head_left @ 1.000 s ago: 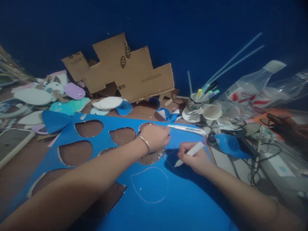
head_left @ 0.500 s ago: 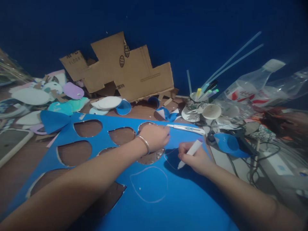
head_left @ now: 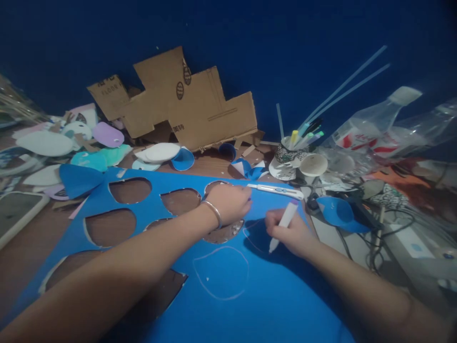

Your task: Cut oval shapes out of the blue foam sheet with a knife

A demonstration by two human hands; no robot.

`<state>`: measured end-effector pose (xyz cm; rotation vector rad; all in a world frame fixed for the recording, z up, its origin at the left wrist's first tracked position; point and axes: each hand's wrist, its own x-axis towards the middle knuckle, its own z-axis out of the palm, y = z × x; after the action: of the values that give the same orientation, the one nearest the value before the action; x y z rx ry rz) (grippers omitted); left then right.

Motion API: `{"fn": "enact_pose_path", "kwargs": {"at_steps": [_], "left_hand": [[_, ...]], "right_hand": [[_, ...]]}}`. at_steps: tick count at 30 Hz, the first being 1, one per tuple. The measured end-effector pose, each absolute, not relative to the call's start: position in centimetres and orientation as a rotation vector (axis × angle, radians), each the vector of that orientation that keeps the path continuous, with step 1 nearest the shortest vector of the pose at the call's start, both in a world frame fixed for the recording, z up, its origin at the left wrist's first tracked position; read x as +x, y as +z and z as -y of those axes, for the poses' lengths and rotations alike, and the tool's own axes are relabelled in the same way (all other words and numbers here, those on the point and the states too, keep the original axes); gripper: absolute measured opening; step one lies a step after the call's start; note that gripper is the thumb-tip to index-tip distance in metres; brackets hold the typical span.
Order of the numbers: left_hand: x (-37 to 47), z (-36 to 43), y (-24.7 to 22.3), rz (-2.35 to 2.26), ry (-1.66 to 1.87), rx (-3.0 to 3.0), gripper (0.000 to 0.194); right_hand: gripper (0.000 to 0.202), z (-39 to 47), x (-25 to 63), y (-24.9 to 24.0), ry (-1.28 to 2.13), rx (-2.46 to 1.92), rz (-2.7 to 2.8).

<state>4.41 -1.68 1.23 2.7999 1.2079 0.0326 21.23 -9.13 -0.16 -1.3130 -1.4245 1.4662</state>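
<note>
A large blue foam sheet (head_left: 303,305) lies on the table with several leaf-shaped holes cut through it. My right hand (head_left: 294,233) is closed round a white marker (head_left: 283,227) with a purple end; its tip points down at the sheet, beside a partly drawn pale curve (head_left: 250,240). Below and left is a complete pale leaf-shaped outline (head_left: 221,272). My left hand (head_left: 230,205), a silver bangle at its wrist, rests on the sheet near the holes with its fingers curled under. What those fingers hold, if anything, is hidden. A white utility knife (head_left: 276,190) lies just right of them.
Cut cardboard (head_left: 200,109) leans against the dark blue wall. Foam pieces (head_left: 85,159) pile up at left beside a phone-like object (head_left: 21,214). At right stand a pen cup (head_left: 287,151) and plastic bottles (head_left: 378,124), with cables (head_left: 378,243) and a curled blue piece (head_left: 335,212).
The marker in my right hand has shifted slightly right and tilted more upright, its tip moving down and right. My left hand stays in place.
</note>
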Motion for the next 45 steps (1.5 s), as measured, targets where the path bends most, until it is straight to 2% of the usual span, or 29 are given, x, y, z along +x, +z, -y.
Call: {"fn": "enact_pose_path", "kwargs": {"at_steps": [6, 15, 21, 27, 32, 39, 45], "left_hand": [[4.0, 1.5, 1.6, -1.171, 0.010, 2.791, 0.033], [2.7, 0.6, 3.5, -1.088, -0.063, 2.765, 0.036], [1.9, 0.1, 4.1, -0.916, -0.139, 2.828, 0.064], [0.2, -1.0, 5.9, -0.921, -0.163, 2.573, 0.059], [-1.7, -2.5, 7.6, -1.127, 0.035, 2.467, 0.060], [-2.4, -4.3, 5.5, -1.635, 0.120, 2.715, 0.046], [-1.2, -3.3, 5.3, -1.513, 0.100, 2.778, 0.032]], "right_hand": [[0.022, 8.1, 21.6, -0.4, 1.521, -0.991, 0.872], [0.029, 7.0, 23.0, 1.2, 0.896, -1.048, 0.776], [0.031, 6.5, 23.4, 0.2, 0.832, -1.026, 0.713], [0.033, 6.4, 23.3, -0.3, 0.859, -0.999, 0.729], [0.030, 6.2, 22.9, -0.7, 0.895, -1.002, 0.722], [0.030, 6.4, 22.5, -0.8, 0.897, -1.063, 0.761], [0.018, 7.1, 22.0, 0.0, 0.794, -1.217, 1.021]]}}
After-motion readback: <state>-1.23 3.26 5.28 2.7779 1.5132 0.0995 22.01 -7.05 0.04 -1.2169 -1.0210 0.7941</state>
